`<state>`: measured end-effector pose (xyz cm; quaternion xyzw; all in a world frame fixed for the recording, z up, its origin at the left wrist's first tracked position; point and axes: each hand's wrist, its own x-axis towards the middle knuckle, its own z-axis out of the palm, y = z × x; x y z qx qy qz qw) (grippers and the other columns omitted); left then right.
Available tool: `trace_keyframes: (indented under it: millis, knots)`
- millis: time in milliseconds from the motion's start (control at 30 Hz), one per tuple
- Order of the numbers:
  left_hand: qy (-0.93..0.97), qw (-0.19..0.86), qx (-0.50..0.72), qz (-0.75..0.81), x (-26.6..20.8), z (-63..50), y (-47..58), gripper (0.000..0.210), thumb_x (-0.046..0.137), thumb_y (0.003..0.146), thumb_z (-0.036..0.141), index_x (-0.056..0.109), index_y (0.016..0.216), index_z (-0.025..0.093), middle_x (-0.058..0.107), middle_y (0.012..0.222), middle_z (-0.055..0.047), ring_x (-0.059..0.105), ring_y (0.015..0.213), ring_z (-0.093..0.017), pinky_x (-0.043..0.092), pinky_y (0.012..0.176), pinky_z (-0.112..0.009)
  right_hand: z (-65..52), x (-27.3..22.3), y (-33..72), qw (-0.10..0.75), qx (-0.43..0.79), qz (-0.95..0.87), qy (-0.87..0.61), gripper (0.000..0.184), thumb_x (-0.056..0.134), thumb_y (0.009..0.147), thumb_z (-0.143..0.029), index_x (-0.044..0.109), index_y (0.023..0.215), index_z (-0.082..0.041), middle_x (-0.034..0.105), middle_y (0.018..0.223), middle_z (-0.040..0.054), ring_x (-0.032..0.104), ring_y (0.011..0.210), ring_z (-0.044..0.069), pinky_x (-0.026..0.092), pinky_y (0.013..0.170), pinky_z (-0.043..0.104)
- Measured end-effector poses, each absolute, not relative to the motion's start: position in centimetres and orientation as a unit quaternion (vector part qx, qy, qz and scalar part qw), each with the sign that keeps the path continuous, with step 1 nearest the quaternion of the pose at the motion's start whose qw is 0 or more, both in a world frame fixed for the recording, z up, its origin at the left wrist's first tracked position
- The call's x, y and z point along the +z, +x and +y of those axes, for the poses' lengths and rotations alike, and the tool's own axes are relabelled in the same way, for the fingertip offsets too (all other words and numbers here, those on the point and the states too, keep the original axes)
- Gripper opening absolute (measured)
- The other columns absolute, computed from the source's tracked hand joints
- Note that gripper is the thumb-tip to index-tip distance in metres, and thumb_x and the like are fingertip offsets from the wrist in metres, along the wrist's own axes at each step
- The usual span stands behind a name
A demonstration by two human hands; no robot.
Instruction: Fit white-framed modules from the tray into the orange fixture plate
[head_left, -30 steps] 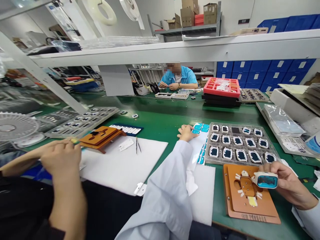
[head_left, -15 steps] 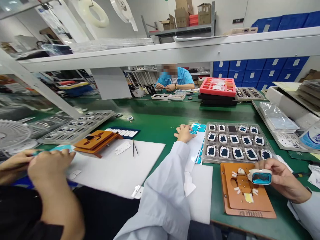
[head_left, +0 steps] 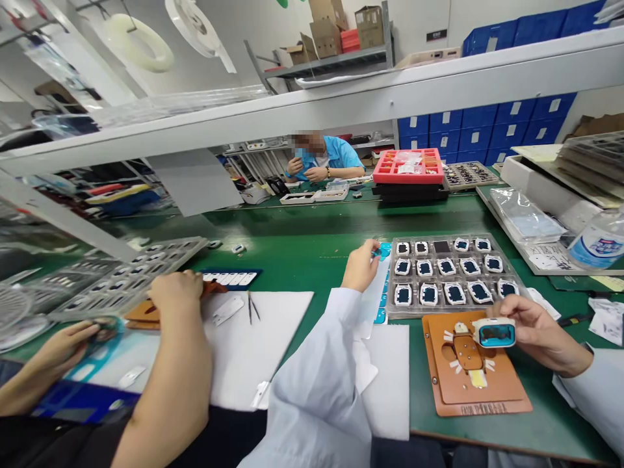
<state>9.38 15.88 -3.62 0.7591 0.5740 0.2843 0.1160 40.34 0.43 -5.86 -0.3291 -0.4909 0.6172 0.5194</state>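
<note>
My right hand [head_left: 541, 331] grips a small white watch case [head_left: 495, 333] by its edge, its turquoise film-covered opening facing me. The case is just above an orange-brown fixture [head_left: 475, 393] with a cut-out and several white tabs. At the far end of a white sheet of blue stickers [head_left: 381, 314], my left hand [head_left: 361, 265] is closed, thumb and fingertips pinching a small blue sticker [head_left: 376, 248]. Right of the sheet sits a clear tray [head_left: 451, 313] of white cases with dark centres.
On the left, a co-worker's arms [head_left: 182, 351] reach over a white mat [head_left: 273, 325] with tweezers [head_left: 250, 309] and another brown fixture [head_left: 141, 315]. A shelf beam [head_left: 341, 104] crosses ahead. A bottle [head_left: 597, 240] and a red tray [head_left: 409, 168] stand farther off.
My left fingers have gone from spread over the sticker sheet to pinched and lifted at its far end. My right hand still holds the case. The co-worker's arm has swung over their fixture.
</note>
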Motion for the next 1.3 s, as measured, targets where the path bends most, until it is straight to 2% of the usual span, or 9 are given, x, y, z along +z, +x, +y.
trace_keyframes:
  millis: [133, 267, 367, 500, 700, 1000, 1100, 1200, 1300]
  knots:
    - [0.833, 0.161, 0.329, 0.413, -2.7, 12.8, 11.7, 0.015, 0.057, 0.086, 0.019, 0.056, 0.101, 0.021, 0.069, 0.104, -0.006, 0.065, 0.097, -0.018, 0.050, 0.091, -0.031, 0.7, -5.8, 40.1, 0.549, 0.622, -0.445, -0.337, 0.037, 0.090, 0.062, -0.041, 0.070, 0.090, -0.027, 0.065, 0.076, -0.0008, 0.062, 0.065, 0.015, 0.051, 0.061, 0.026]
    - [0.894, 0.223, 0.343, 0.184, -2.4, 8.8, 14.3, 0.009, 0.056, 0.085, 0.017, 0.060, 0.093, 0.020, 0.073, 0.091, -0.003, 0.067, 0.085, -0.015, 0.052, 0.084, -0.030, 0.9, -5.6, 39.8, 0.584, 0.607, -0.424, -0.332, 0.037, 0.091, 0.061, -0.040, 0.070, 0.089, -0.027, 0.064, 0.074, -0.0027, 0.061, 0.063, 0.012, 0.051, 0.059, 0.023]
    - [0.921, 0.216, 0.323, 0.015, -2.5, 6.8, 15.7, 0.013, 0.055, 0.084, 0.011, 0.064, 0.084, 0.020, 0.075, 0.089, -0.001, 0.062, 0.082, -0.015, 0.048, 0.082, -0.034, 1.0, -5.4, 39.7, 0.580, 0.605, -0.426, -0.340, 0.038, 0.091, 0.060, -0.042, 0.069, 0.086, -0.025, 0.065, 0.073, -0.0017, 0.061, 0.063, 0.013, 0.051, 0.060, 0.025]
    - [0.951, 0.164, 0.262, 0.003, -3.0, 6.1, 16.4, 0.018, 0.058, 0.084, 0.012, 0.071, 0.087, 0.025, 0.076, 0.091, 0.004, 0.055, 0.087, -0.017, 0.041, 0.085, -0.036, 0.9, -5.4, 39.6, 0.571, 0.608, -0.432, -0.343, 0.040, 0.092, 0.057, -0.044, 0.068, 0.081, -0.023, 0.065, 0.072, -0.0010, 0.061, 0.063, 0.014, 0.050, 0.060, 0.025]
    - [0.969, 0.145, 0.194, 0.043, -3.3, 6.0, 16.4, 0.032, 0.056, 0.078, 0.010, 0.072, 0.100, 0.026, 0.077, 0.095, 0.003, 0.054, 0.091, -0.019, 0.038, 0.086, -0.038, 0.9, -5.3, 39.7, 0.566, 0.606, -0.441, -0.344, 0.039, 0.092, 0.057, -0.045, 0.066, 0.075, -0.022, 0.063, 0.072, -0.0008, 0.060, 0.065, 0.014, 0.050, 0.060, 0.026]
    - [0.962, 0.175, 0.208, 0.024, -3.3, 6.1, 16.4, 0.022, 0.057, 0.070, 0.011, 0.071, 0.081, 0.023, 0.076, 0.096, 0.004, 0.055, 0.097, -0.020, 0.039, 0.091, -0.039, 1.0, -5.7, 40.1, 0.566, 0.594, -0.452, -0.352, 0.039, 0.091, 0.059, -0.046, 0.069, 0.080, -0.022, 0.064, 0.073, -0.0007, 0.061, 0.065, 0.014, 0.050, 0.061, 0.026]
    - [0.969, 0.162, 0.186, 0.033, -3.5, 6.0, 16.7, 0.026, 0.059, 0.070, 0.013, 0.072, 0.089, 0.024, 0.075, 0.088, 0.002, 0.056, 0.095, -0.019, 0.039, 0.090, -0.039, 1.7, -5.7, 40.8, 0.555, 0.520, -0.511, -0.400, 0.038, 0.088, 0.061, -0.047, 0.069, 0.081, -0.021, 0.065, 0.073, 0.0008, 0.060, 0.064, 0.016, 0.051, 0.059, 0.028]
    - [0.971, 0.153, 0.182, 0.025, -3.7, 5.9, 16.7, 0.022, 0.063, 0.075, 0.022, 0.073, 0.095, 0.023, 0.073, 0.084, 0.000, 0.058, 0.095, -0.020, 0.038, 0.091, -0.040, 3.5, -5.0, 41.2, 0.518, 0.373, -0.613, -0.465, 0.033, 0.080, 0.071, -0.048, 0.071, 0.087, -0.020, 0.067, 0.074, 0.0027, 0.059, 0.063, 0.017, 0.050, 0.058, 0.029]
    - [0.965, 0.173, 0.197, 0.017, -4.1, 6.3, 16.6, 0.014, 0.067, 0.080, 0.033, 0.074, 0.086, 0.022, 0.075, 0.088, -0.001, 0.059, 0.096, -0.021, 0.036, 0.094, -0.043, 6.7, -3.7, 40.5, 0.373, 0.167, -0.752, -0.518, 0.026, 0.064, 0.087, -0.043, 0.070, 0.098, -0.020, 0.072, 0.085, 0.0057, 0.063, 0.069, 0.019, 0.051, 0.063, 0.030]
